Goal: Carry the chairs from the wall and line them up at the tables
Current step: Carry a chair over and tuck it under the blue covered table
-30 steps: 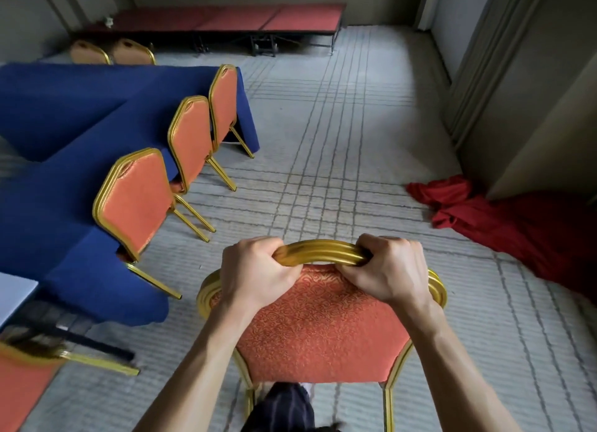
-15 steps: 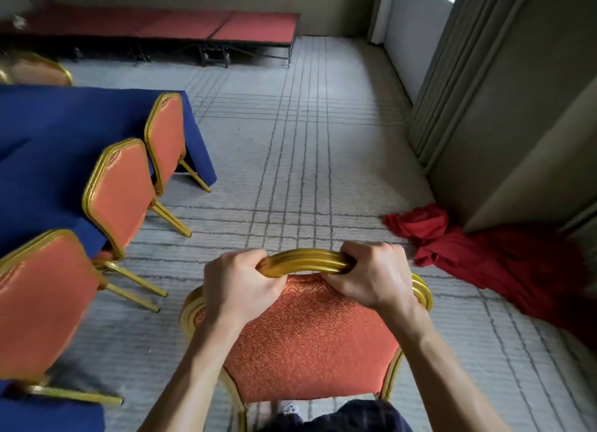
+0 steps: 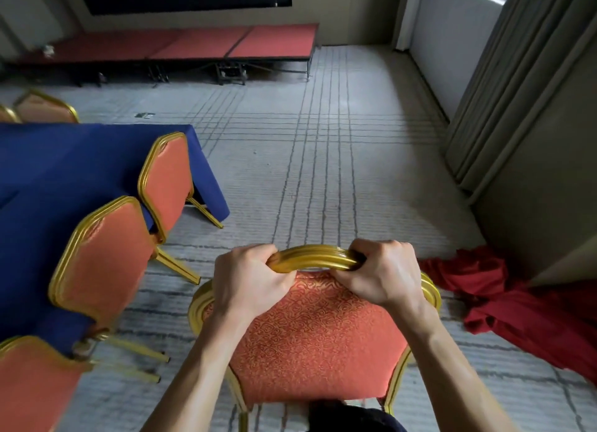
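I hold a chair (image 3: 318, 338) with an orange patterned back and gold frame in front of me, low in the middle of the view. My left hand (image 3: 250, 281) and my right hand (image 3: 382, 273) both grip the gold top rail of its back. Its seat and legs are mostly hidden below. To the left stands a table with a blue cloth (image 3: 58, 186), with three matching chairs lined along its near side: one (image 3: 168, 181), a second (image 3: 103, 258), and a third (image 3: 32, 386) at the bottom left corner.
A red cloth (image 3: 504, 305) lies crumpled on the carpet at the right, by a grey wall and curtain (image 3: 504, 85). A low red stage (image 3: 200, 45) runs along the far wall. More chair backs (image 3: 45, 108) show beyond the table. Striped carpet stretches ahead.
I have moved forward along the table with the chair; the lined chairs have slid toward me and left in view, and the red cloth is now closer on the right. Both hands keep their grip.
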A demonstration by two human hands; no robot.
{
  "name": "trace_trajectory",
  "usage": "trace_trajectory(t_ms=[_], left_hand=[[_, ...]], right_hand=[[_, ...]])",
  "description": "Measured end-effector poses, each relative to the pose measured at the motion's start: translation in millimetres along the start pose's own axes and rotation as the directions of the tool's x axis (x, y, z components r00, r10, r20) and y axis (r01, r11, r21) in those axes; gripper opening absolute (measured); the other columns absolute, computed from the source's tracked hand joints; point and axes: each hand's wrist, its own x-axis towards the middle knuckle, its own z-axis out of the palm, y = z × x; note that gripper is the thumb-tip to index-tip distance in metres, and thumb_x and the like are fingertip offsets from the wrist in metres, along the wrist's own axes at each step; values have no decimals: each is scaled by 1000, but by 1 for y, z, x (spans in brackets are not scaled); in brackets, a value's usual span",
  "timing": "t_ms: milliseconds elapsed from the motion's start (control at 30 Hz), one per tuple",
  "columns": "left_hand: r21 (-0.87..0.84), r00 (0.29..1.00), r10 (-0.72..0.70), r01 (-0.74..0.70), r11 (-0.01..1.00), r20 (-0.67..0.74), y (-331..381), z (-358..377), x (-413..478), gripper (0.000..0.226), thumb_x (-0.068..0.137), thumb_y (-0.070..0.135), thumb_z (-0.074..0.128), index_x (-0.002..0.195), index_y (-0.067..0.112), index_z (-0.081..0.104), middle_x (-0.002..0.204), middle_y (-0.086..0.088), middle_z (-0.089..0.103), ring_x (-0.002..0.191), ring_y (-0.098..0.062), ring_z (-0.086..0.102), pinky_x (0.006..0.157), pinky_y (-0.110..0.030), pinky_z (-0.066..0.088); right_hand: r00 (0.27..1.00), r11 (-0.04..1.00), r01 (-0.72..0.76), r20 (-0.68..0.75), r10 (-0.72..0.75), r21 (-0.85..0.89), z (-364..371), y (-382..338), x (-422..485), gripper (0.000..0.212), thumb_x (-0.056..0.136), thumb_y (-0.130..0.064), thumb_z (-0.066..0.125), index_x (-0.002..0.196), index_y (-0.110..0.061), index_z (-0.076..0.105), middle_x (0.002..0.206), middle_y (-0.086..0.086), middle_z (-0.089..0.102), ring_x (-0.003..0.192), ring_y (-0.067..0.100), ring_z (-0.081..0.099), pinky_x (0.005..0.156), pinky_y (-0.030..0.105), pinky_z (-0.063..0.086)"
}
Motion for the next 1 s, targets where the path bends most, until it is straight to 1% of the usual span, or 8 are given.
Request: trace_trajectory(t_ms=[133, 167, 267, 367, 633, 833, 900, 1000], left_hand=[[26, 999, -41, 40, 999, 1, -17, 36, 70, 43, 61, 49, 66, 53, 23, 33, 51, -1, 55, 51, -28, 54, 49, -29, 28], [33, 998, -63, 62, 998, 29, -20, 40, 86, 44, 60, 48, 67, 53, 23, 33, 51, -1, 55, 51, -28, 54, 50, -29, 27], [47, 997, -76, 76, 996, 0, -36, 65, 142, 43, 60, 45, 70, 53, 21, 35, 51, -1, 54, 51, -27, 54, 50, -29, 26], [44, 992, -126, 125, 991, 15, -54, 85, 192, 45, 61, 43, 73, 52, 20, 36, 49, -1, 54, 50, -29, 55, 51, -28, 25], [47, 991, -133, 132, 990, 9, -128, 181, 343, 48, 62, 44, 74, 53, 18, 34, 47, -1, 49, 46, -24, 50, 46, -28, 28], [-4, 992, -125, 125, 992, 35, -181, 226, 477, 49, 62, 44, 72, 53, 23, 29, 48, 0, 50, 47, -23, 52, 48, -29, 31], [-16, 994, -112, 113, 994, 18, -190, 231, 508, 47, 62, 44, 72, 53, 22, 31, 47, 1, 49, 46, -21, 49, 48, -28, 31], [-14, 993, -114, 114, 993, 39, -209, 250, 566, 46, 63, 44, 74, 53, 20, 36, 47, 5, 44, 45, -16, 44, 47, -28, 30]], right_hand=[[998, 998, 49, 42, -50, 29, 26, 15, 84, 57, 61, -75, 41, 67, -20, 54, 65, 2, 67, 74, 30, 67, 64, 33, 48], [997, 999, 39, 58, -41, 24, 27, 17, 104, 57, 61, -75, 41, 67, -20, 54, 66, 2, 68, 75, 30, 67, 64, 32, 47], [994, 996, 78, 71, -82, 52, 47, 27, 170, 58, 61, -74, 41, 68, -19, 56, 66, 2, 67, 74, 30, 66, 64, 33, 48], [991, 993, 93, 85, -99, 66, 64, 32, 229, 54, 62, -73, 43, 64, -20, 48, 64, 2, 65, 72, 30, 65, 63, 32, 45], [986, 993, 103, 122, -109, 54, 143, 51, 406, 52, 62, -73, 44, 62, -21, 46, 65, 1, 66, 72, 29, 65, 64, 32, 44], [988, 997, 67, 139, -72, 41, 179, 52, 546, 53, 63, -73, 53, 64, -20, 50, 66, -2, 67, 74, 27, 66, 65, 32, 46], [991, 996, 70, 109, -75, 51, 181, 50, 578, 54, 64, -73, 57, 65, -19, 53, 65, -3, 66, 73, 26, 66, 65, 33, 46], [991, 995, 97, 88, -99, 32, 200, 54, 641, 52, 68, -69, 69, 62, -22, 47, 61, -4, 63, 68, 25, 65, 62, 32, 43]])
